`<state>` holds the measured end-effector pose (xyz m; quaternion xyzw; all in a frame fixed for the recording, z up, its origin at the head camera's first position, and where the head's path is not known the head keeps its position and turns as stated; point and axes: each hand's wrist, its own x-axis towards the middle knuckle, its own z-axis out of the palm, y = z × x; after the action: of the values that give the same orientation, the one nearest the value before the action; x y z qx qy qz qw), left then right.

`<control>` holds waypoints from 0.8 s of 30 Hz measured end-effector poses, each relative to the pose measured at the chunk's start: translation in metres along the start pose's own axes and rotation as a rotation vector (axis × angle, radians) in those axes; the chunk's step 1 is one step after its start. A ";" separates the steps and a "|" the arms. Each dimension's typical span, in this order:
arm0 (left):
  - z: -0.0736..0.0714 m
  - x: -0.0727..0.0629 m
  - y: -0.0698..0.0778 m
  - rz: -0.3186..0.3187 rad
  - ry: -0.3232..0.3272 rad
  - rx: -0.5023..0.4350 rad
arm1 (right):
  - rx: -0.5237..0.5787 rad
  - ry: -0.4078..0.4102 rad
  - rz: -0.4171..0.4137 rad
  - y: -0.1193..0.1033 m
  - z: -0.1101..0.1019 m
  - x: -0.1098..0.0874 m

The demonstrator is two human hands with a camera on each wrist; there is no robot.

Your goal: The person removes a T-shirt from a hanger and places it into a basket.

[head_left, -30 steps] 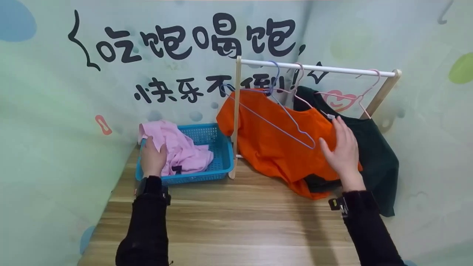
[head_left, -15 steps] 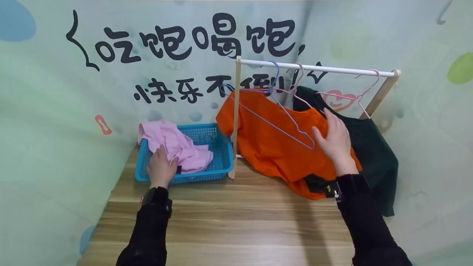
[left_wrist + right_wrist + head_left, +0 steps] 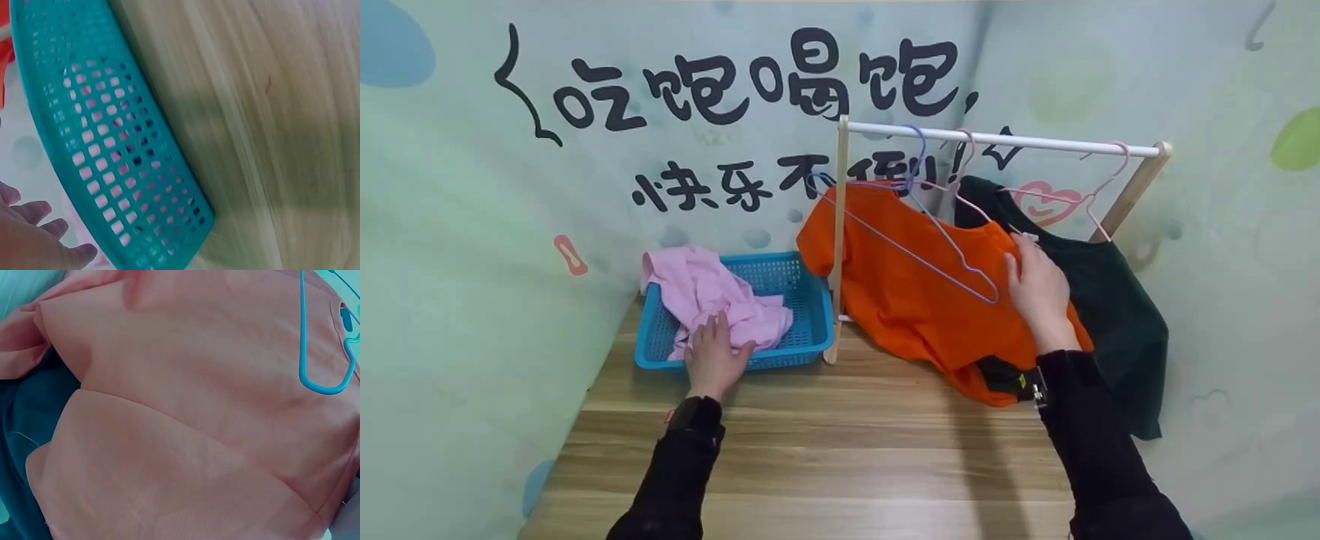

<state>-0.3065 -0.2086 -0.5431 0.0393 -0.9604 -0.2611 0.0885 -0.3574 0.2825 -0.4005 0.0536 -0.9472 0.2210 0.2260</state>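
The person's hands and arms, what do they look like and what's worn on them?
Long black sleeves cover both arms. The left hand and right hand are ungloved. Each wrist wears a dark strapped device: the left one has a small red mark, the right one a yellow mark and a silvery part.

The pink cloth lay all crumpled in the blue basket, one end flopped over its back left corner. The orange shirt hung to the right of the basket, one short sleeve near its edge, the bottom droopy and folded.
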 end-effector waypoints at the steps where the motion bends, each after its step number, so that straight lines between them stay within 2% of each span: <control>1: 0.002 -0.001 0.002 0.014 0.005 0.000 | -0.006 0.002 0.015 0.000 0.000 0.000; 6: 0.011 -0.007 0.016 0.105 0.033 0.019 | -0.014 0.050 0.061 -0.001 -0.001 0.001; 10: 0.018 -0.011 0.029 0.174 0.013 0.020 | -0.028 0.144 0.063 -0.002 -0.003 0.001; 14: 0.023 -0.017 0.041 0.246 0.012 0.017 | -0.031 0.205 0.067 -0.002 -0.010 0.002; 24: 0.036 -0.032 0.059 0.366 0.017 0.028 | -0.034 0.311 0.050 0.005 -0.031 -0.006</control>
<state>-0.2834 -0.1362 -0.5482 -0.1328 -0.9544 -0.2267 0.1419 -0.3403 0.3006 -0.3808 -0.0086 -0.9054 0.2163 0.3652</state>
